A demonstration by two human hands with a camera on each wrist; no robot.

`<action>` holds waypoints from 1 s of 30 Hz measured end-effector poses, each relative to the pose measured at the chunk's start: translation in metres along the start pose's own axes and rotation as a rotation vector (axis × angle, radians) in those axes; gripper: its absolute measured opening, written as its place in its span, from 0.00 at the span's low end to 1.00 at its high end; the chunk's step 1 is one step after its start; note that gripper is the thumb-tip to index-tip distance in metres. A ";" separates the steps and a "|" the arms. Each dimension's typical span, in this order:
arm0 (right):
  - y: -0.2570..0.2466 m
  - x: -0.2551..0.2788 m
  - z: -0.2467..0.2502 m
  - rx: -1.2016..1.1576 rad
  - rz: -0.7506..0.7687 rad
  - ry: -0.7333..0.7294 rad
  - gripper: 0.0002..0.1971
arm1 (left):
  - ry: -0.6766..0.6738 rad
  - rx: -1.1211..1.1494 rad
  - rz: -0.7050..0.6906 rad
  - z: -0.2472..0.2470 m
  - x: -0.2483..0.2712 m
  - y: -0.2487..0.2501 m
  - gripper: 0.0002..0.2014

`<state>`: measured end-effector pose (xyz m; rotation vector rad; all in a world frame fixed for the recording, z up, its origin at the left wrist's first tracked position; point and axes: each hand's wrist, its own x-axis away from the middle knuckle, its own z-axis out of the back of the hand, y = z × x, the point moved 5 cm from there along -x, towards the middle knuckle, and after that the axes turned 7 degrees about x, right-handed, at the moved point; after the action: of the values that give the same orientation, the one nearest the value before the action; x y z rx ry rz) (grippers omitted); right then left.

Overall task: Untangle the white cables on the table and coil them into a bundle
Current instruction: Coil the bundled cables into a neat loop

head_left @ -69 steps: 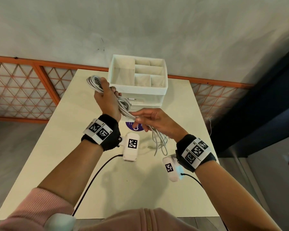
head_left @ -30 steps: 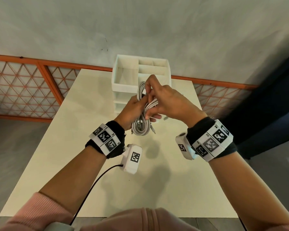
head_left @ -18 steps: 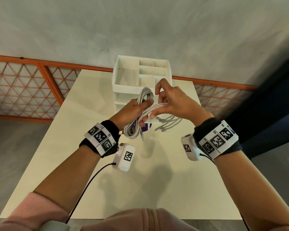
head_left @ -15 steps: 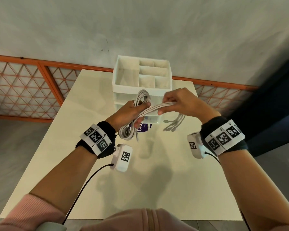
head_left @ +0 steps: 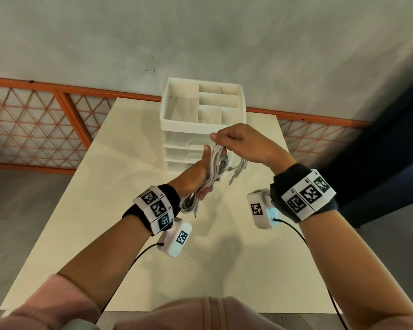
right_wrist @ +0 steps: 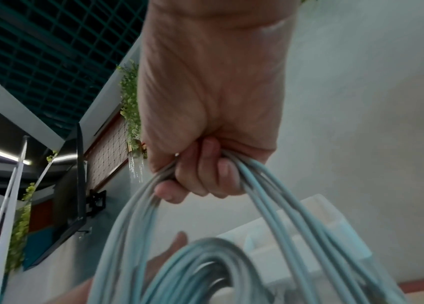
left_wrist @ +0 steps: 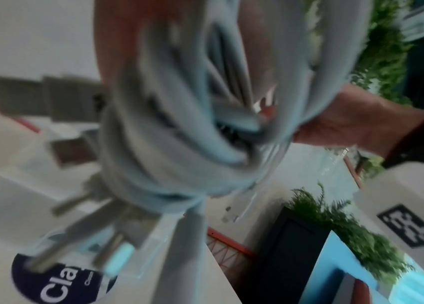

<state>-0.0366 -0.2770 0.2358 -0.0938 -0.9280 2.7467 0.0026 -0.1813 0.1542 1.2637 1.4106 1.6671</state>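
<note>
Above the table [head_left: 129, 234], the left hand [head_left: 193, 175] grips the coiled white cables [head_left: 215, 170] by the middle; the right hand [head_left: 243, 144], fingers curled tight, holds their loose strands just above, near the drawer organiser [head_left: 177, 125].

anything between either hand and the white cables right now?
Nothing visible. The left hand grips the coiled white cables directly, and the right hand has its fingers curled round the loose strands just above the coil. The drawer organizer stands behind both hands, not between them.
</note>
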 end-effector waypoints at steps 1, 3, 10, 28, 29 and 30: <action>0.000 -0.002 -0.003 -0.014 0.000 0.013 0.25 | -0.017 -0.023 0.015 -0.002 -0.001 -0.002 0.36; 0.004 -0.005 -0.004 -0.060 -0.023 0.059 0.25 | -0.054 -0.040 0.026 -0.006 -0.002 -0.003 0.40; 0.021 -0.008 -0.009 -0.184 -0.112 0.114 0.21 | -0.183 0.102 0.038 -0.019 0.010 -0.002 0.44; 0.043 0.016 -0.041 -0.404 -0.128 0.346 0.06 | 0.122 0.196 -0.151 0.010 -0.002 -0.003 0.21; 0.042 0.017 -0.042 -0.429 -0.135 0.362 0.05 | 0.143 0.195 -0.171 0.011 -0.002 -0.003 0.21; 0.041 0.018 -0.043 -0.455 -0.139 0.373 0.04 | 0.163 0.198 -0.196 0.012 -0.002 -0.001 0.20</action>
<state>-0.0565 -0.2786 0.1767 -0.5732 -1.3584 2.2342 0.0147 -0.1782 0.1521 1.0712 1.7741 1.5560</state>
